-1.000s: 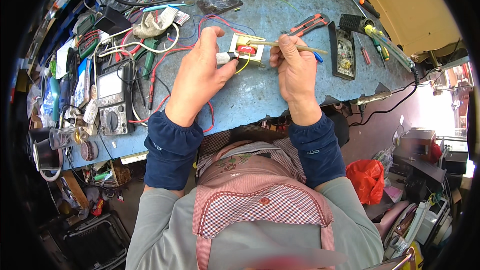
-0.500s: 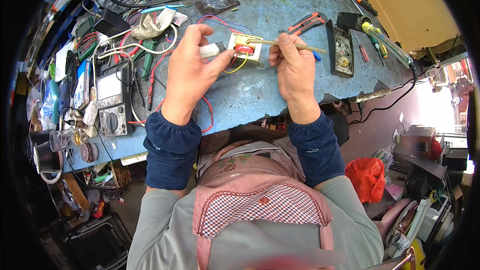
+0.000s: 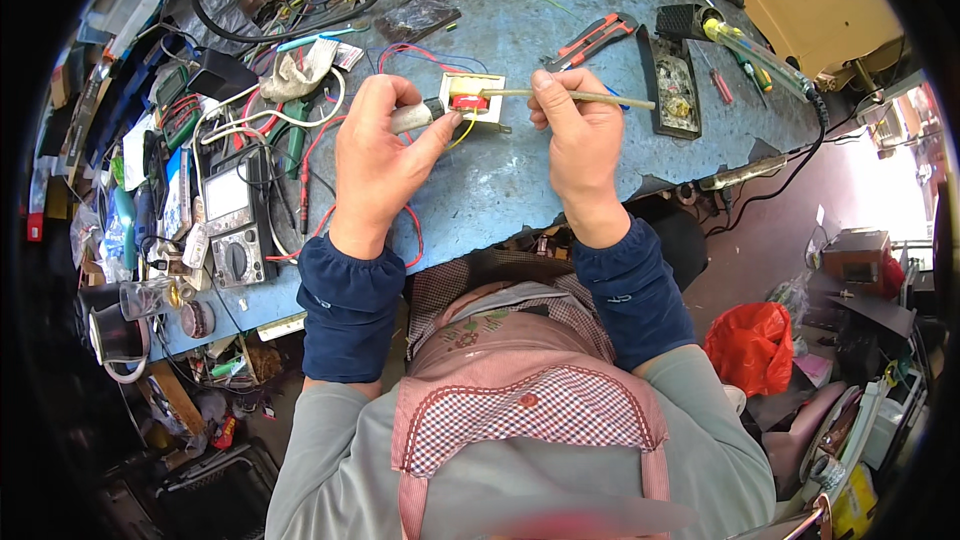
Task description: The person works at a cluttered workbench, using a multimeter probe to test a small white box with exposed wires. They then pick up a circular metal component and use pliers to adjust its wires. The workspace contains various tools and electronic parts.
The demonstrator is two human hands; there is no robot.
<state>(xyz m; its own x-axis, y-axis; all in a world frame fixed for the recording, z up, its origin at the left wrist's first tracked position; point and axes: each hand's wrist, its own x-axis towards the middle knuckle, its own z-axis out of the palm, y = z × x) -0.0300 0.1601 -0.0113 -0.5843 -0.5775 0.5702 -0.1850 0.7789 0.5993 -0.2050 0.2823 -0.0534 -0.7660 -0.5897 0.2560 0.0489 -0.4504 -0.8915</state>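
Observation:
My left hand (image 3: 385, 160) grips a short pale cylinder with a dark end (image 3: 410, 117), held just left of a small transformer (image 3: 488, 112) in a cream-coloured frame, with red and yellow parts and a yellow wire. My right hand (image 3: 580, 145) is closed on a long, thin olive-brass rod (image 3: 625, 100), whose left end lies over the transformer's top. Red and blue wires (image 3: 410, 48) run behind it. An orange-and-black hand tool (image 3: 590, 38) lies beyond my right hand, and a narrow open black case (image 3: 668, 90) with dirty contents is to the right.
An analogue meter (image 3: 228, 215), tangled leads (image 3: 245, 115) and clutter crowd the bench's left. A soldering tool (image 3: 760, 60), screwdrivers (image 3: 722, 85) and a cardboard sheet (image 3: 820, 0) are at the right. The blue bench's front edge (image 3: 480, 235) is chipped. A red bag (image 3: 750, 345) sits below right.
The cylinder in my left hand has turned and shifted left and is still beside the transformer. The rod remains across the transformer. The whole view has shifted slightly.

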